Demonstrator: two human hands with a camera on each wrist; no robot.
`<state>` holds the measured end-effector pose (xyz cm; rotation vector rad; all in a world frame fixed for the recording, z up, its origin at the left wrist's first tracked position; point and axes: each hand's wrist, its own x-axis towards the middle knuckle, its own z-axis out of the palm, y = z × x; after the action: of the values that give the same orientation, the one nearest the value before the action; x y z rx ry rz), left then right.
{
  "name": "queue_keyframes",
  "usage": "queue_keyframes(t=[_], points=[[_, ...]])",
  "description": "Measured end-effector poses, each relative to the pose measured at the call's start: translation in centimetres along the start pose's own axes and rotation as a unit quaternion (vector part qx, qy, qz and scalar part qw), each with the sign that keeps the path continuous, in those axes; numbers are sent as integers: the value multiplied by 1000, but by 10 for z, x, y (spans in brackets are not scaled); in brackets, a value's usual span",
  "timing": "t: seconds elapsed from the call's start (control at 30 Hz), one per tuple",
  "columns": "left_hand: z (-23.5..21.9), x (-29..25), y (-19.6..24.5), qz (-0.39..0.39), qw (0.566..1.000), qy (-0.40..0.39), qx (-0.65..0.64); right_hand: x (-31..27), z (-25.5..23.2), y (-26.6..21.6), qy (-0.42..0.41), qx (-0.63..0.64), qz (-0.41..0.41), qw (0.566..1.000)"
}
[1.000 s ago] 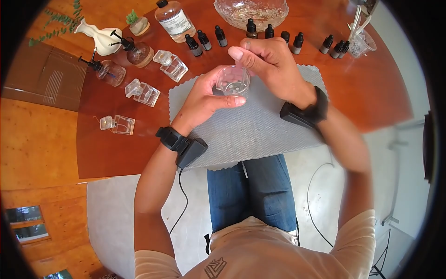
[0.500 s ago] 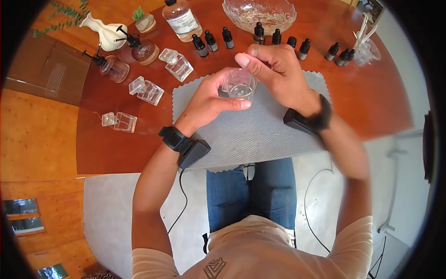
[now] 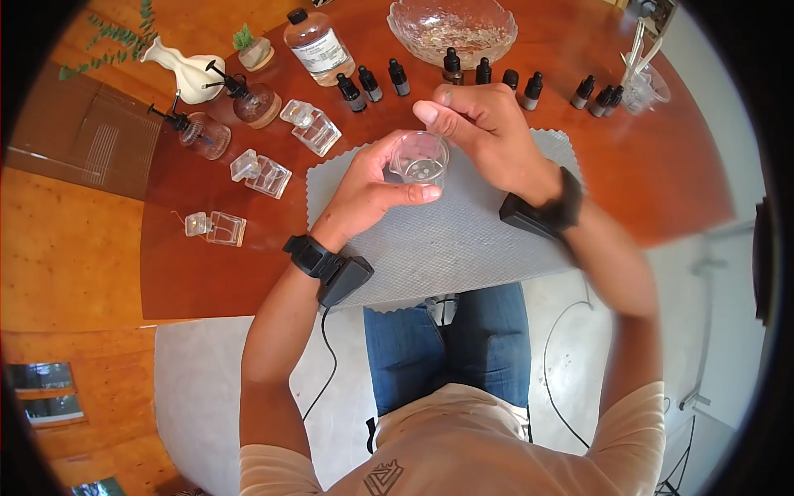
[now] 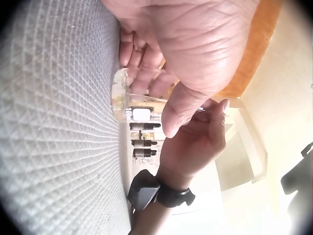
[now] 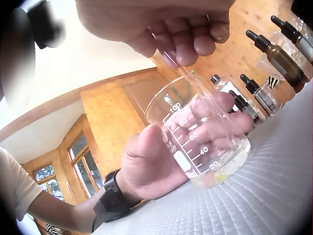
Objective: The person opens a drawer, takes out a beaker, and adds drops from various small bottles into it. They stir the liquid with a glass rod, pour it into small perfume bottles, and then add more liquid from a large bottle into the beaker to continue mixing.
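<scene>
My left hand [image 3: 372, 190] grips a small clear glass beaker [image 3: 420, 159], thumb on the near side and fingers round the far side. White measuring marks run up the beaker's wall [image 5: 195, 142], and a shallow layer of clear liquid lies at its bottom, near the lowest mark. The beaker stands on the grey textured mat [image 3: 430, 248]. Above its rim, my right hand [image 3: 496, 140] pinches a thin clear rod [image 5: 170, 55] between thumb and fingers, pointing down toward the beaker's mouth. Most of the rod is hidden by the fingers or lost against the glass.
Several black-capped dropper bottles [image 3: 399, 78] line the far side, before a glass bowl [image 3: 451, 45]. Square perfume bottles [image 3: 313, 132], pump bottles [image 3: 252, 107], a white vase [image 3: 194, 74] and a large labelled bottle [image 3: 321, 54] stand left. A cup with white sticks [image 3: 645, 87] is right.
The head view shifts slightly. The left hand keeps its grip on the beaker, and the right hand stays pinched over the rim with only small movement.
</scene>
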<state>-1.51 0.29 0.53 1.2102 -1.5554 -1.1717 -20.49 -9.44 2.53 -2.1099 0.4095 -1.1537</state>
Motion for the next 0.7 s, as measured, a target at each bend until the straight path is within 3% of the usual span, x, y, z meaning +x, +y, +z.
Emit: queue_keyframes(t=[0.2, 0.3, 0.6, 0.7], points=[[-1, 1, -2, 4, 1000, 0, 0, 1, 1, -1, 15, 18, -13, 1000], [0, 0, -2, 9, 1000, 10, -7, 3, 0, -3, -25, 50, -28, 998], [1, -1, 2, -12, 1000, 4, 6, 2, -6, -4, -68, 78, 37, 994], [1, 0, 2, -14, 1000, 0, 4, 3, -1, -4, -9, 53, 4, 999]])
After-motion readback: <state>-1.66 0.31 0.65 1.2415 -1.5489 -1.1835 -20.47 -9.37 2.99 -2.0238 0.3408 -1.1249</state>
